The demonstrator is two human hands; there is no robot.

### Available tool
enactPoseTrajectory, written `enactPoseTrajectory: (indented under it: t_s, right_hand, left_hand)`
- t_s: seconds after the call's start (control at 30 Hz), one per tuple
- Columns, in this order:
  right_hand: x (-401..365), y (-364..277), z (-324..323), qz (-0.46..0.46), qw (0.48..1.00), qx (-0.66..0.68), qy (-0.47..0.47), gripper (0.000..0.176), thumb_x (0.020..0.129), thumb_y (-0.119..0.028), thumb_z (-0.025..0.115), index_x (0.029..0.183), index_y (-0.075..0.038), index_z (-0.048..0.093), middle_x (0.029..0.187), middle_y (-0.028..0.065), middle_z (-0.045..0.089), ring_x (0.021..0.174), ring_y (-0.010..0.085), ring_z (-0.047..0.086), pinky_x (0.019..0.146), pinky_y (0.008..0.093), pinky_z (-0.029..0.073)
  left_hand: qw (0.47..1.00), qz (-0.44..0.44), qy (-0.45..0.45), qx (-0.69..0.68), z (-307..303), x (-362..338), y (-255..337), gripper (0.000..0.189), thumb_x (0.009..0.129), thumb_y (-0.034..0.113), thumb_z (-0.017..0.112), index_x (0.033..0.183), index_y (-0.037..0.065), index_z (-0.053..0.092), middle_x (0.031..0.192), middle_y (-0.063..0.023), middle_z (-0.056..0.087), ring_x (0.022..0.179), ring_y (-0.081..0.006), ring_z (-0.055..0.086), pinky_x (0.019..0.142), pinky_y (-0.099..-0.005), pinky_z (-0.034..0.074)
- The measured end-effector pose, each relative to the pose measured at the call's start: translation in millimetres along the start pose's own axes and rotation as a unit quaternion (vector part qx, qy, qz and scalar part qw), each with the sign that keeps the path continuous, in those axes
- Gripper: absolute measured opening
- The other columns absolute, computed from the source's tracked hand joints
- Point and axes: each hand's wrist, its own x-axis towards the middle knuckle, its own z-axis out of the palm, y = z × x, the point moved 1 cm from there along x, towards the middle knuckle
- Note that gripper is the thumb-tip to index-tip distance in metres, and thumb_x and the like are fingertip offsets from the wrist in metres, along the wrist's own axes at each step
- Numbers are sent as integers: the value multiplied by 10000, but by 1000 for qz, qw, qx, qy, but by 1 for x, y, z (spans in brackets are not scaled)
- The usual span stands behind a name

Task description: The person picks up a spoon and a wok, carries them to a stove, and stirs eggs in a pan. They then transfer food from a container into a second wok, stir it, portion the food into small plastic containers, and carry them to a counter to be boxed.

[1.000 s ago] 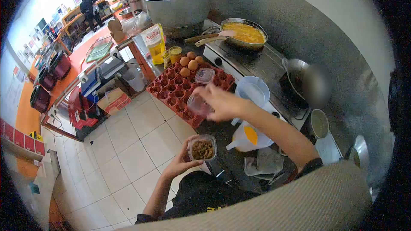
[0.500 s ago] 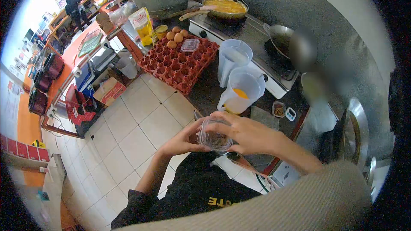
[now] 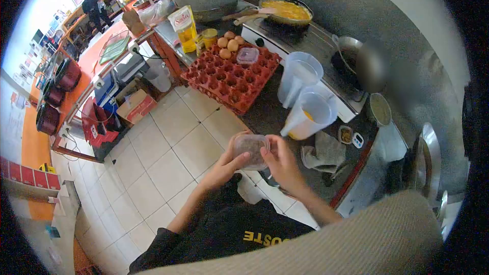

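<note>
A small clear plastic tub (image 3: 251, 145) with brownish contents is between my hands, in front of my black shirt. My left hand (image 3: 227, 165) wraps round its left side, thumb lying across the front. On the other side, my right hand (image 3: 283, 164) pinches the tub's right rim between thumb and fingers. Just beyond, on the dark counter, stand two translucent plastic jugs; the nearer jug (image 3: 318, 114) has yellow liquid in it, and the other jug (image 3: 300, 74) is behind it. A grey cloth (image 3: 324, 153) lies to the right of my right hand.
A red egg tray (image 3: 229, 79) holds several eggs (image 3: 232, 46) and a small lidded tub (image 3: 247, 55). Behind it stands an oil pouch (image 3: 184, 30). On the stove, a pan (image 3: 286, 9) contains yellow food. A timer (image 3: 358, 140) lies near the counter's edge. A person (image 3: 96, 10) is far off.
My right hand has moved from over the tub's top to its right rim. The tub is turned, showing more of its contents. The surroundings have shifted slightly rightward in view.
</note>
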Motion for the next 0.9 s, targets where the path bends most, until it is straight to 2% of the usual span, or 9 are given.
enactPoseTrajectory:
  t_s: [0.13, 0.23, 0.43, 0.53, 0.63, 0.73, 0.77, 0.83, 0.9]
  right_hand:
    - [48, 24, 75, 83, 989, 97, 79, 407, 944, -350, 481, 1097, 25, 526, 892, 85, 614, 854, 140, 551, 767, 283, 443]
    - [87, 33, 121, 35, 986, 96, 135, 369, 923, -355, 498, 910, 11, 534, 745, 190, 582, 733, 295, 597, 651, 391, 434]
    - [136, 26, 176, 62, 972, 163, 159, 317, 936, -302, 471, 828, -4, 468, 691, 187, 524, 643, 301, 529, 603, 385, 409]
    - [149, 22, 187, 50, 970, 164, 174, 298, 934, -295, 478, 887, -2, 505, 727, 170, 555, 673, 280, 547, 627, 367, 424]
    - [162, 21, 188, 67, 977, 150, 139, 332, 915, -328, 510, 897, -4, 577, 755, 160, 601, 701, 278, 590, 645, 350, 449]
    - [195, 10, 141, 148, 981, -75, -99, 356, 902, -353, 551, 849, -2, 588, 734, 48, 606, 692, 115, 542, 638, 302, 443]
    - [213, -15, 114, 38, 993, -114, -6, 295, 838, -306, 635, 823, -13, 607, 642, 58, 596, 634, 174, 579, 604, 331, 455]
    - [260, -19, 70, -6, 957, -283, 59, 208, 755, -150, 645, 920, -31, 609, 958, 141, 608, 909, 268, 590, 756, 354, 466]
    - [307, 22, 39, -64, 887, -449, 83, 384, 730, -109, 629, 1107, -66, 565, 1206, 145, 505, 1142, 266, 483, 900, 376, 434]
  left_hand:
    - [979, 84, 150, 111, -52, 22, -23, 368, 943, 275, 472, 1208, 22, 443, 1051, -143, 587, 984, -217, 566, 850, -329, 442]
    - [941, 60, 219, 250, -98, 36, -8, 359, 952, 316, 433, 1056, -17, 519, 818, -198, 607, 777, -289, 607, 721, -359, 462]
    - [913, 60, 278, 293, -159, 56, 9, 386, 954, 343, 406, 943, -19, 537, 761, -263, 588, 726, -401, 592, 643, -406, 452]
    - [912, 47, 255, 318, -181, 63, 10, 356, 967, 317, 398, 959, -15, 526, 788, -165, 581, 727, -210, 542, 684, -328, 433]
    - [921, 19, 255, 294, -201, 70, 10, 403, 945, 357, 422, 938, -28, 540, 754, -246, 591, 710, -367, 595, 638, -392, 445]
    - [921, -2, 299, 250, -226, 65, 5, 422, 935, 368, 444, 975, -38, 551, 739, -200, 589, 684, -259, 568, 636, -356, 436]
    - [923, -4, 302, 238, -236, 63, 1, 426, 932, 371, 452, 983, -39, 554, 742, -182, 589, 689, -228, 551, 639, -342, 432]
    - [927, -11, 309, 212, -254, 56, -8, 435, 926, 376, 468, 1001, -42, 560, 749, -146, 590, 699, -164, 518, 645, -314, 425]
    - [923, -30, 327, 199, -264, 46, -13, 445, 917, 387, 488, 1017, -40, 563, 787, -120, 605, 730, -152, 525, 659, -303, 425]
